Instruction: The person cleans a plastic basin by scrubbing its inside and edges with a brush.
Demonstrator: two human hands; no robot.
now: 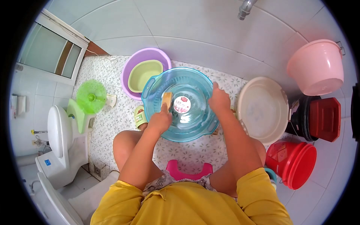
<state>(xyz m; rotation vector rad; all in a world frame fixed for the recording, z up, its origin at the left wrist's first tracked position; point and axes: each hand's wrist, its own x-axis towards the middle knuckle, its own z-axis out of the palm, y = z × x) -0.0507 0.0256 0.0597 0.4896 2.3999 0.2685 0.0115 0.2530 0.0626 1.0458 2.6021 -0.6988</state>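
Observation:
A clear blue plastic basin is held in front of me, above the patterned floor, with a round white and red label on its bottom. My left hand is closed on a yellowish brush, which lies against the inside of the basin, left of the label. With its fingers wrapped round the basin's right rim, my right hand grips the basin; the fingers' far side is hidden.
Beyond the basin sit a purple basin and a green one. To the right are a beige basin, red buckets and a hanging pink bucket. At left stands a toilet; a pink stool is below me.

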